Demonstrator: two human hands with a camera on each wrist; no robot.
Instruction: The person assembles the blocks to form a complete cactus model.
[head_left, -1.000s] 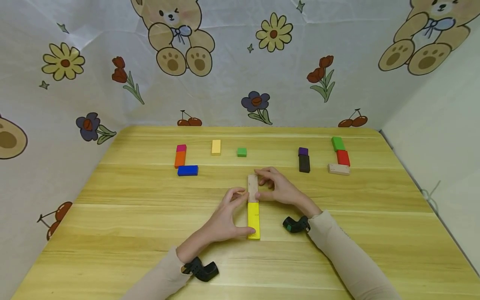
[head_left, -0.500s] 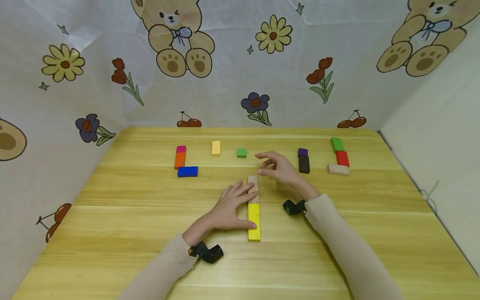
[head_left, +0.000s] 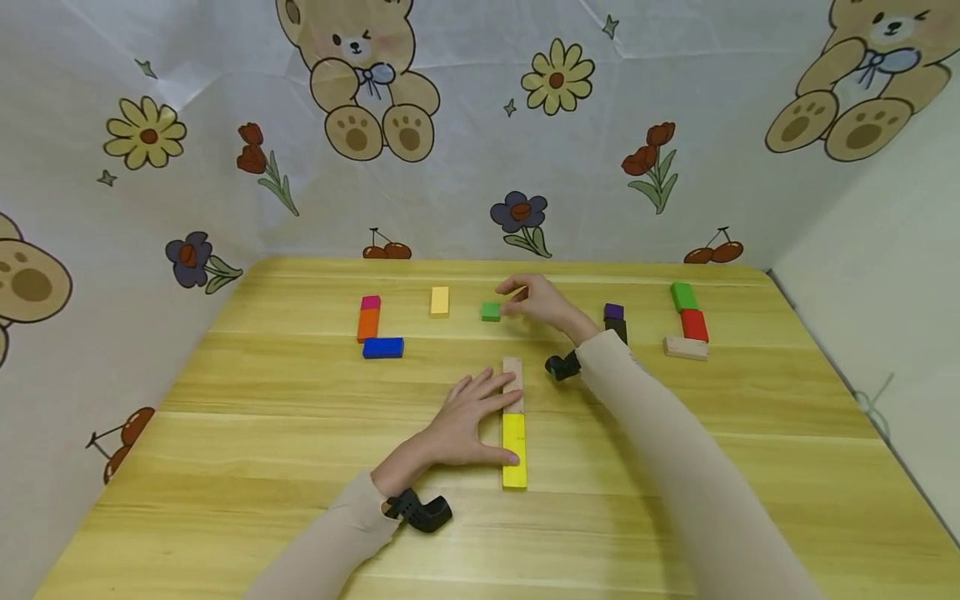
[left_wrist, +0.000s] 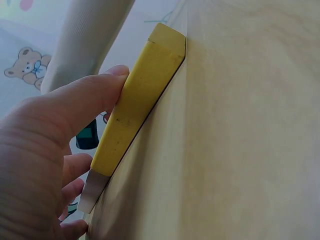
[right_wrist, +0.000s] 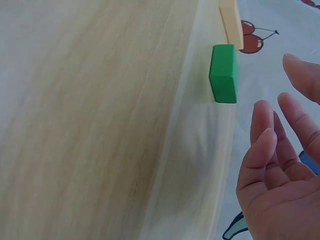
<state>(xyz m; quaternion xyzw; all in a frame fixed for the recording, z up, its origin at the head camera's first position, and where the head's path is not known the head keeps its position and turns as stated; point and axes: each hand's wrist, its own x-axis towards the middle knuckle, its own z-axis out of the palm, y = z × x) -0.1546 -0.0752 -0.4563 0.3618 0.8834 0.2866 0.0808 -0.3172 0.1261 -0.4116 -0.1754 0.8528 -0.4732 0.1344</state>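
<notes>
A yellow wooden block (head_left: 514,435) and a pale natural wood block (head_left: 513,367) lie end to end in a straight line on the table. My left hand (head_left: 456,423) spreads over this row from the left, its thumb on the yellow block and its fingertips on the pale one. In the left wrist view the thumb touches the yellow block's side (left_wrist: 135,95). Farther back, my right hand (head_left: 546,302) reaches beside a small green block (head_left: 491,312), with thumb and fingers apart. The right wrist view has the green block (right_wrist: 223,75) standing apart from the fingers.
Back left are pink (head_left: 371,302), orange (head_left: 368,325) and blue (head_left: 383,348) blocks, plus a cream-yellow block (head_left: 439,302). To the right sit purple (head_left: 613,312) and black (head_left: 618,328) blocks, then green (head_left: 683,297), red (head_left: 694,326) and pale wood (head_left: 686,348) ones.
My right hand has let go of the pale wood block and moved back to the small green block. The left hand's fingers have straightened out over the row.
</notes>
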